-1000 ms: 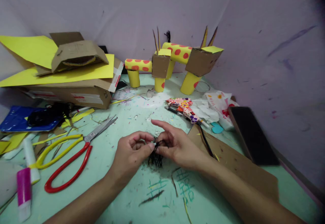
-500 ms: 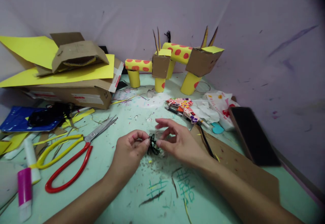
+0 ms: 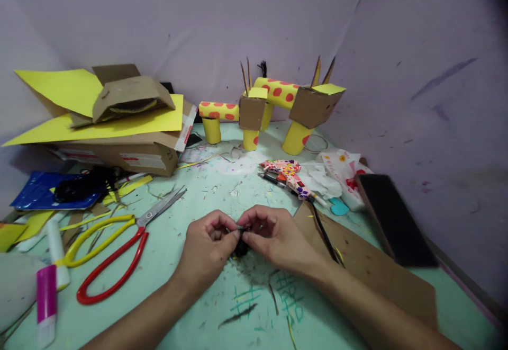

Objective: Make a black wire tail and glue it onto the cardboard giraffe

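Observation:
My left hand [image 3: 206, 247] and my right hand [image 3: 273, 236] meet over the middle of the green table [image 3: 190, 286]. Both pinch a small bundle of black yarn [image 3: 241, 245] between thumb and fingers; most of the bundle is hidden behind them. Red and yellow scissors [image 3: 119, 239] lie open to the left of my left hand. A cardboard sheet [image 3: 373, 265] lies under my right forearm.
Yellow spotted cardboard-tube animals [image 3: 273, 109] stand at the back. A cardboard box with yellow paper [image 3: 115, 127] is at the back left. A patterned glue gun [image 3: 288, 172], a dark phone [image 3: 391, 217], a glue stick [image 3: 47, 297] and a blue packet [image 3: 39, 191] lie around.
My right hand's fingers, spread before, have closed onto the yarn against my left hand. The yarn bundle has been gathered up between the fingertips. The view has tilted down slightly.

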Motion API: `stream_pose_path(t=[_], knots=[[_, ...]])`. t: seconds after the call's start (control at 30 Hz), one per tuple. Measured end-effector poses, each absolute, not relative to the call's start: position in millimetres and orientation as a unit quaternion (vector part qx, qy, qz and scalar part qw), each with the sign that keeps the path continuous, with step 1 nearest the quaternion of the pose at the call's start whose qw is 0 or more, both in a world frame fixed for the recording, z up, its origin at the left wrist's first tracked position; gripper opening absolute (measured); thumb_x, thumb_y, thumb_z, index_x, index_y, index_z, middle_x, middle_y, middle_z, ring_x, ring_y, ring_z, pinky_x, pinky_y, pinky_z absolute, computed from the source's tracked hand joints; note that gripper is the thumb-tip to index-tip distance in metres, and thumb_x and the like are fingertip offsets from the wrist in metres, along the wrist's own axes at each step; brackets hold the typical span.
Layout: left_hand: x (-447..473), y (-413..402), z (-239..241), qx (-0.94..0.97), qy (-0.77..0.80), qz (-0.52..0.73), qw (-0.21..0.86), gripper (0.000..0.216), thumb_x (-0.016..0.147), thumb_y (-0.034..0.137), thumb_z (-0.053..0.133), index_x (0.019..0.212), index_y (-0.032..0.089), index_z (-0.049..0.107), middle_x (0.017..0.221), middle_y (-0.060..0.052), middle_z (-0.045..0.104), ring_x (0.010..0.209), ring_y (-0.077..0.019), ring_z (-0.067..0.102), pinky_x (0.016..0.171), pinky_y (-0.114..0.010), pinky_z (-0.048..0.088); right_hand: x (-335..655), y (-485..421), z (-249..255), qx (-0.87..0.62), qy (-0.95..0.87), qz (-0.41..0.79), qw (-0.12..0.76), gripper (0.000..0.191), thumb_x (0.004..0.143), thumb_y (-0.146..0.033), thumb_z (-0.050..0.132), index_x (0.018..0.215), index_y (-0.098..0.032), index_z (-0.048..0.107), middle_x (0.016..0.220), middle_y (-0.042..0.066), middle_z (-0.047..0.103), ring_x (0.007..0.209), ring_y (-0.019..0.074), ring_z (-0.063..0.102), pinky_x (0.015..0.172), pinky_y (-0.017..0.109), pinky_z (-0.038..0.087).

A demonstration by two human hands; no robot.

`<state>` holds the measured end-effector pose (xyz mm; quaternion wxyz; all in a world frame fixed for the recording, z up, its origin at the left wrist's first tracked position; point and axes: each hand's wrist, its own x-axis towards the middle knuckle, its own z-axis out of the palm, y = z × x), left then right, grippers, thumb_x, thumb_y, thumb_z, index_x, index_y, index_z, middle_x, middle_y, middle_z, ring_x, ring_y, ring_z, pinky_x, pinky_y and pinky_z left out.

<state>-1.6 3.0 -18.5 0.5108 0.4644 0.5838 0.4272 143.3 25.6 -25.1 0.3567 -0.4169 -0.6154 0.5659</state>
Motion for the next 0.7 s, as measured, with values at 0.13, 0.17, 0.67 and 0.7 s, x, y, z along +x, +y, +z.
stream_pose_path(t=[0.13, 0.17, 0.67, 0.7], knots=[[-0.9, 2.2, -16.2, 0.452, 0.595, 0.445, 0.493, 0.011, 0.056, 0.024, 0.060, 0.059, 0.016, 0.055, 0.044, 0.006, 0.049, 0.040, -0.0056, 0.039, 0.037, -0.017, 0.030, 142.8, 26.6, -25.1, -0.448, -0.615, 0.553, 0.339, 0.014, 0.063, -0.015, 0.057, 0.076, -0.015, 0.062, 0.061, -0.002, 0.055, 0.053, 0.0092, 0.047, 0.051, 0.022, 0.037], [-1.0, 1.9, -16.2, 0.450, 0.599, 0.451, 0.486, 0.011, 0.056, 0.024, 0.060, 0.059, 0.016, 0.055, 0.044, 0.007, 0.049, 0.039, -0.0054, 0.038, 0.037, -0.017, 0.029, 142.8, 26.8, -24.8, -0.453, -0.614, 0.551, 0.338, 0.013, 0.062, -0.015, 0.056, 0.073, -0.015, 0.060, 0.060, -0.002, 0.055, 0.053, 0.0090, 0.046, 0.050, 0.022, 0.037], [-3.4, 4.7, -6.1, 0.397, 0.617, 0.511, 0.448, 0.010, 0.060, 0.022, 0.062, 0.064, 0.017, 0.055, 0.040, 0.007, 0.050, 0.036, -0.0062, 0.042, 0.035, -0.016, 0.031, 167.9, 32.5, -9.4, -0.432, -0.750, 0.481, 0.138, 0.013, 0.056, -0.009, 0.053, 0.063, -0.019, 0.057, 0.053, -0.004, 0.052, 0.049, 0.0091, 0.044, 0.044, 0.020, 0.031], [-3.7, 4.3, -5.6, 0.399, 0.616, 0.509, 0.450, 0.010, 0.060, 0.022, 0.063, 0.064, 0.017, 0.055, 0.040, 0.007, 0.050, 0.035, -0.0061, 0.042, 0.035, -0.016, 0.030, 168.1, 34.6, -10.6, -0.451, -0.740, 0.474, 0.156, 0.014, 0.056, -0.008, 0.053, 0.064, -0.019, 0.057, 0.054, -0.004, 0.052, 0.049, 0.0096, 0.044, 0.045, 0.020, 0.032]])
